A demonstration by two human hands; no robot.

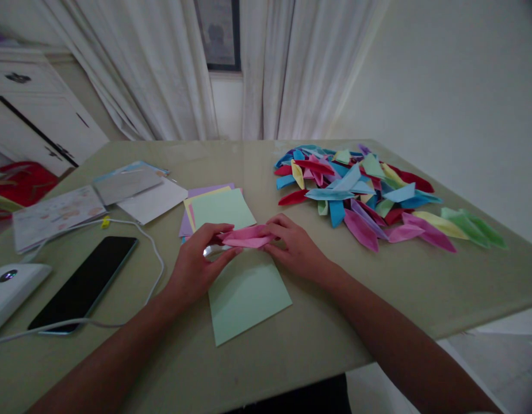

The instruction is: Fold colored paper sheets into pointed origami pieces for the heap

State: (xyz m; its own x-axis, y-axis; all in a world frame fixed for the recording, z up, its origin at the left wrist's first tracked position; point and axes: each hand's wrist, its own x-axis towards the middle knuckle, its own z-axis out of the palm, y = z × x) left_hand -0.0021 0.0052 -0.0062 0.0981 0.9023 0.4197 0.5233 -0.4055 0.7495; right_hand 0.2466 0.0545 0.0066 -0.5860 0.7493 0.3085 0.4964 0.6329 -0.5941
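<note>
A folded pink paper boat (245, 237) is held level between both hands, just above the table. My left hand (201, 256) pinches its left end between thumb and fingers, and my right hand (294, 244) pinches the right end. Under the hands lies a pale green paper sheet (251, 296). Just behind them is a stack of coloured paper (222, 207), light green on top, with yellow, pink and purple edges showing. Something small and shiny (209, 250) shows by the left fingers; I cannot make out what it is.
A heap of folded paper pieces (352, 187) in many colours covers the table's back right. On the left lie a black phone (87, 282), a white device (15, 287), a looping white cable (156, 247), and several loose papers and booklets (61, 215). Curtains hang behind the table (404, 305).
</note>
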